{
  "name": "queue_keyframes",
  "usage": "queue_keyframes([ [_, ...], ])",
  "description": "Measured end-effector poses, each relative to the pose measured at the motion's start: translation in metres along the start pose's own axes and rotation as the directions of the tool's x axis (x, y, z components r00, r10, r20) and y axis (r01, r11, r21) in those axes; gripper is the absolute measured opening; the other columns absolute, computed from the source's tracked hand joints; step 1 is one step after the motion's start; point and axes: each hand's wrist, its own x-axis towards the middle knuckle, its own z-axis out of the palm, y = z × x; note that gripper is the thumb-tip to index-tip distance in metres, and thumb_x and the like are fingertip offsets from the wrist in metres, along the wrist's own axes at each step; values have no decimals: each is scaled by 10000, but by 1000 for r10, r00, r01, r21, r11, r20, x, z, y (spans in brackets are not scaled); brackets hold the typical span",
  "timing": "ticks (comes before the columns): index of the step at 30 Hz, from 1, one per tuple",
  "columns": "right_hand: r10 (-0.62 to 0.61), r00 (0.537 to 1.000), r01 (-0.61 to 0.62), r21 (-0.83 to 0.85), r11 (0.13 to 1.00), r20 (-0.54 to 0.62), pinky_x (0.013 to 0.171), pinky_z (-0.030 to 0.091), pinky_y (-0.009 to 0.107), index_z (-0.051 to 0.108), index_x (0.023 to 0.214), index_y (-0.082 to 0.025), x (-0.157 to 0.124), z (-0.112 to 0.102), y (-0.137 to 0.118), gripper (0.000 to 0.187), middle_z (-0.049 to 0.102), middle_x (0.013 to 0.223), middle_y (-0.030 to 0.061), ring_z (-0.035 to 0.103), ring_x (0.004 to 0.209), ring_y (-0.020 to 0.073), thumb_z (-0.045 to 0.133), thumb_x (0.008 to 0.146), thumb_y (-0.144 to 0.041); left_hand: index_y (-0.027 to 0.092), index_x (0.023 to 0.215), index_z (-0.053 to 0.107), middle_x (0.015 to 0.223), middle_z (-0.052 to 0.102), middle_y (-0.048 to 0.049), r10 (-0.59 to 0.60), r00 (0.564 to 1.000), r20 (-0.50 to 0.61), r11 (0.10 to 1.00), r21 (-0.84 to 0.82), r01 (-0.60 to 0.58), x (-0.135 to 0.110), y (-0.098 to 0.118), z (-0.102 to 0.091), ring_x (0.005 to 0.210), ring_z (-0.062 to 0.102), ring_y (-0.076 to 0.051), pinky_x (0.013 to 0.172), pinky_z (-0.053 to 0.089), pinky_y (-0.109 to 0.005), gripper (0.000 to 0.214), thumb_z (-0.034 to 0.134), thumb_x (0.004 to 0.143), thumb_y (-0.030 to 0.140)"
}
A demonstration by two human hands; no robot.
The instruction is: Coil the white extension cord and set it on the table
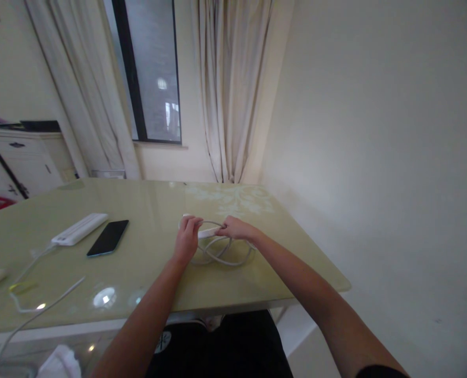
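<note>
Both hands meet over a white power strip with a coiled white cable on the glossy pale green table. My left hand is closed around the strip's left end. My right hand pinches the cable where it passes over the strip's right end. Loops of the cable lie on the table just in front of both hands.
A second white power strip and a dark phone lie at the left. A thin white cable trails along the near left edge. A wall runs along the table's right side; curtains and a window stand behind.
</note>
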Motion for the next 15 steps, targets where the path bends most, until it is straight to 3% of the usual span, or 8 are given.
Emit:
queue_keyframes([
  [1, 24, 997, -33, 117, 993, 79, 591, 406, 226, 701, 712, -135, 2, 0, 3, 285, 658, 656, 19, 611, 629, 141, 698, 887, -360, 207, 1022, 667, 1042, 606, -109, -1, 1000, -5, 1000, 0, 1, -1, 1, 1, 1030, 598, -233, 970, 499, -374, 209, 489, 1014, 318],
  [3, 20, 978, -98, 379, 920, 206, 591, 439, 219, 740, 928, -158, 5, 2, 9, 139, 688, 692, 1, 627, 605, 130, 691, 870, -274, 205, 1021, 662, 1041, 605, -111, 4, 1000, -13, 1000, -1, -4, -4, 3, 2, 1037, 595, -235, 981, 496, -378, 206, 491, 1015, 319],
  [5, -49, 975, -95, 608, 788, 216, 618, 476, 212, 679, 1214, -208, 4, 6, 14, 398, 722, 775, -14, 661, 639, 124, 715, 818, -192, 202, 1031, 655, 1042, 603, -111, 9, 1000, -8, 1000, -3, -9, -5, 3, 3, 1037, 589, -233, 977, 497, -381, 202, 487, 1019, 315],
  [7, -125, 984, -17, 772, 635, 125, 673, 501, 200, 599, 1343, -234, 2, 9, 20, 637, 733, 849, -23, 687, 715, 115, 776, 738, -142, 201, 1042, 645, 1050, 600, -107, 8, 1000, 2, 1000, -7, -8, -5, 2, 4, 1038, 585, -229, 963, 500, -377, 195, 482, 1024, 307],
  [10, -135, 991, 50, 937, 344, -3, 715, 528, 207, 573, 1349, -237, 0, 14, 30, 676, 749, 906, 4, 700, 756, 116, 831, 725, -225, 203, 1039, 635, 1040, 598, -94, 10, 1000, -11, 1000, -20, -11, -3, -1, 5, 1020, 585, -223, 936, 504, -368, 172, 495, 1024, 302],
  [13, 53, 992, 109, 991, 81, -114, 653, 546, 230, 508, 1349, -292, 4, 19, 38, 606, 768, 915, 19, 707, 713, 136, 780, 809, -335, 207, 1027, 632, 1020, 596, -82, 7, 1000, -17, 999, -35, -7, -2, -5, 6, 989, 589, -221, 910, 508, -366, 158, 505, 1021, 300],
  [15, 217, 949, 233, 973, 3, -228, 621, 540, 218, 472, 1320, -316, 10, 21, 42, 579, 774, 899, 7, 714, 713, 141, 755, 816, -278, 210, 1023, 633, 1015, 597, -81, -7, 1000, 5, 999, -32, 7, 0, -9, 6, 985, 591, -225, 902, 511, -370, 163, 502, 1020, 306],
])
